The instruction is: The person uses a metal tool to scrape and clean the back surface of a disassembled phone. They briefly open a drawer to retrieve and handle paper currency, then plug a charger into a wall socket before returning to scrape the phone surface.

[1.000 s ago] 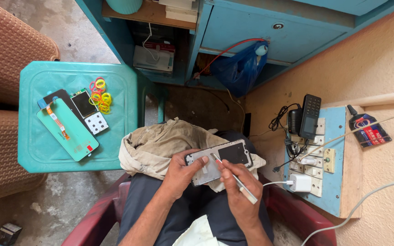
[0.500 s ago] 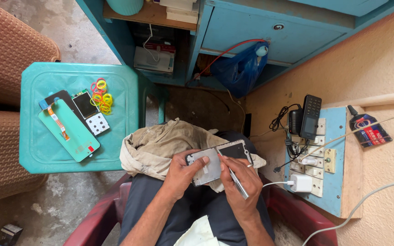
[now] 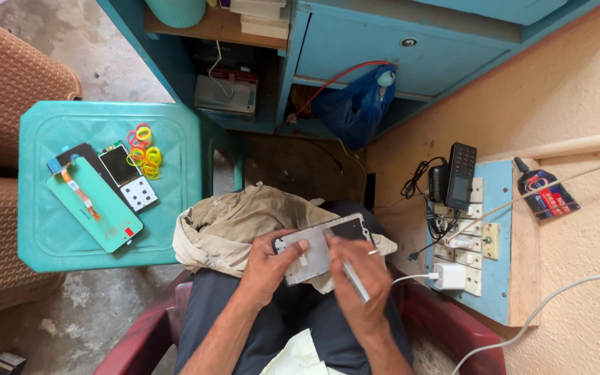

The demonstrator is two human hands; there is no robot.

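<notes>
Head view, left hand (image 3: 267, 267) grip pinching phone frame (image 3: 322, 248), right hand (image 3: 357, 276) grip pinching white tool (image 3: 355, 280), blue bag (image 3: 355, 107) contents hidden.

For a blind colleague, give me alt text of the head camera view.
A seated person's left hand holds an opened phone on a cloth in their lap while the right hand works on it with a thin tool. Phone parts lie on a teal stool.

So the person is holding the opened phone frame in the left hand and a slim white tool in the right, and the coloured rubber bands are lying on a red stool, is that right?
Not quite: the stool is teal, not red, as the head view shows. The coloured rubber bands do lie on it. The rest holds: the left hand grips the opened phone frame, and the right hand holds a slim white tool.
</notes>
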